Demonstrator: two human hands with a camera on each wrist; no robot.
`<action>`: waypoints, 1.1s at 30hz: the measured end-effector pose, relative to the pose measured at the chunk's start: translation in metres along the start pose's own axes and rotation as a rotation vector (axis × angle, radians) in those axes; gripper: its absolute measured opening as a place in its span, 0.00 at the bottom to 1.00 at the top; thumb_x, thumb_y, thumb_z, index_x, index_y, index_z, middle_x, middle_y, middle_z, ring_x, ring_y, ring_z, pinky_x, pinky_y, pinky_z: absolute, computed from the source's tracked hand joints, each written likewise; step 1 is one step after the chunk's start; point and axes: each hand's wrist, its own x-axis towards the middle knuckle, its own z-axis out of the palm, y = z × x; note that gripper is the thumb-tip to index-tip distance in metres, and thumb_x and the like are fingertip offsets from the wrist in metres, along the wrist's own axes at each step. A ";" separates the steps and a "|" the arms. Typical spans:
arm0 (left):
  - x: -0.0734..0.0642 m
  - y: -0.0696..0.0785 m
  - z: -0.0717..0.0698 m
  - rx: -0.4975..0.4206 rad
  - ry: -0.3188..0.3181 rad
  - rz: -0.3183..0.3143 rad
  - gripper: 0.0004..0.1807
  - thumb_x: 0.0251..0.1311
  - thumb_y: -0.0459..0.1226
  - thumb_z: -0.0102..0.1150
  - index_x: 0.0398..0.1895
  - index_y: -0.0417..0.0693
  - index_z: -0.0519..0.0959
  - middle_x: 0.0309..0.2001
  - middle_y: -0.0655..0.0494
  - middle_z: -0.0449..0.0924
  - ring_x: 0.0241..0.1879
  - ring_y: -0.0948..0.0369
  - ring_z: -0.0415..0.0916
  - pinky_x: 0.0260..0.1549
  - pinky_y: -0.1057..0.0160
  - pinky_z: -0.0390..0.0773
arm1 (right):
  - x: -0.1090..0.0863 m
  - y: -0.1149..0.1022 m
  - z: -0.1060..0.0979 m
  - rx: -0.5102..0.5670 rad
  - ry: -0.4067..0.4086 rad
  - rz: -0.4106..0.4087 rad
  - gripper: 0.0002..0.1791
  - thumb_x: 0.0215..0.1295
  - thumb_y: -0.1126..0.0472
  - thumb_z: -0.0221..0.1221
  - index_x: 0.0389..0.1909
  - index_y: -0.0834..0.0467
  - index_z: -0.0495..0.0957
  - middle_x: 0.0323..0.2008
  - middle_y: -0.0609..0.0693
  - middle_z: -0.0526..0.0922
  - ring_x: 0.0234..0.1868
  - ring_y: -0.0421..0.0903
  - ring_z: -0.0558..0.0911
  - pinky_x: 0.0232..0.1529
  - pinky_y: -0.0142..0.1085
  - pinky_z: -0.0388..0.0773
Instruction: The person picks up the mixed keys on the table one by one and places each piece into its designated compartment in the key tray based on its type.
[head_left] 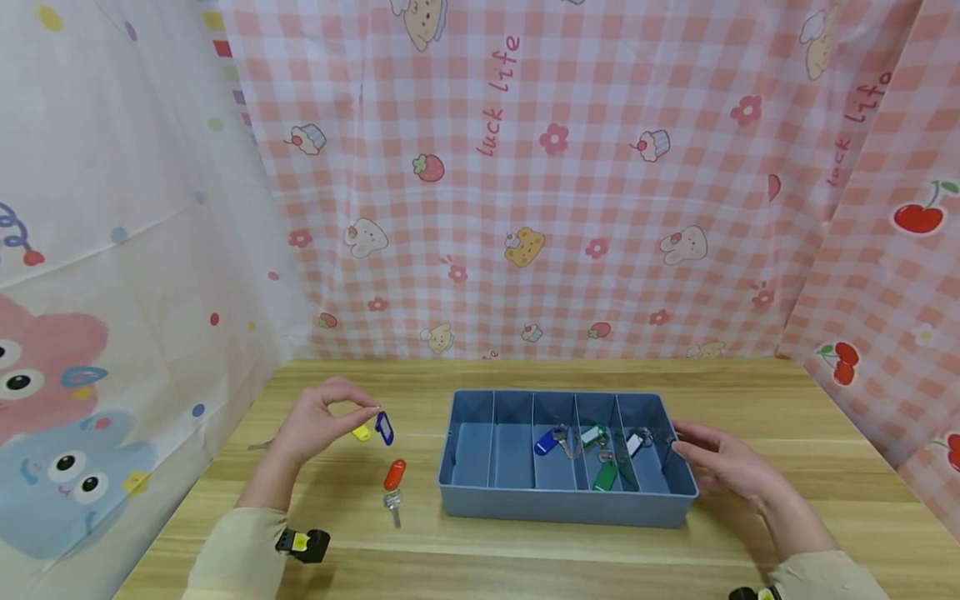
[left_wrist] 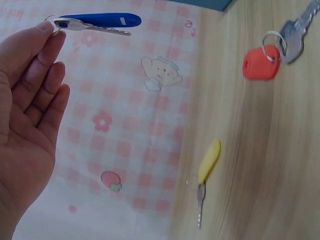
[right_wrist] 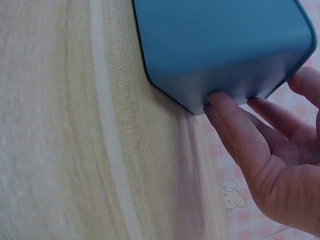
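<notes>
Surface: wood-grain table (head_left: 570,558), backed by pink checked cloth (head_left: 562,200); paler cloth (head_left: 172,183) hangs at left. I log the blue-grey divided box (head_left: 562,507) right of table centre. A strip of wood separates its left wall from the orange tag (head_left: 395,474); the yellow tag (head_left: 362,433) lies farther back. Past the box's right end, I see table running on toward the side cloth. Left hand (head_left: 318,425): raised, thumb and fingertip pinched on the ring of a blue key tag (head_left: 385,429), which hangs left of the box. Right hand (head_left: 731,468): fingers apart, tips touching the box's right end wall from outside.
</notes>
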 end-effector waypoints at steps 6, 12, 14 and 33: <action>0.004 0.009 0.009 0.006 0.023 0.055 0.04 0.54 0.33 0.74 0.32 0.51 0.89 0.35 0.61 0.83 0.41 0.63 0.77 0.48 0.54 0.75 | 0.000 0.000 0.000 -0.015 0.006 0.001 0.38 0.75 0.58 0.54 0.72 0.76 0.47 0.68 0.78 0.55 0.60 0.54 0.74 0.50 0.46 0.80; 0.009 0.014 0.017 -0.018 -0.007 0.059 0.03 0.55 0.34 0.73 0.33 0.51 0.88 0.36 0.61 0.83 0.42 0.60 0.77 0.49 0.49 0.75 | 0.000 0.000 0.000 -0.013 0.003 -0.004 0.39 0.75 0.58 0.54 0.72 0.77 0.47 0.68 0.78 0.55 0.60 0.54 0.74 0.50 0.45 0.80; 0.011 0.015 0.020 -0.037 -0.014 0.064 0.03 0.56 0.34 0.72 0.33 0.50 0.88 0.37 0.60 0.83 0.43 0.59 0.77 0.50 0.49 0.75 | 0.000 -0.001 0.000 -0.008 0.005 -0.002 0.39 0.75 0.58 0.54 0.72 0.77 0.47 0.68 0.78 0.55 0.59 0.53 0.74 0.50 0.45 0.80; 0.024 0.040 0.050 -0.137 -0.067 0.133 0.06 0.56 0.30 0.71 0.31 0.52 0.88 0.36 0.61 0.84 0.42 0.60 0.77 0.48 0.52 0.77 | -0.001 -0.001 0.000 -0.024 0.014 0.015 0.38 0.76 0.58 0.53 0.73 0.75 0.47 0.69 0.77 0.55 0.61 0.55 0.74 0.50 0.45 0.80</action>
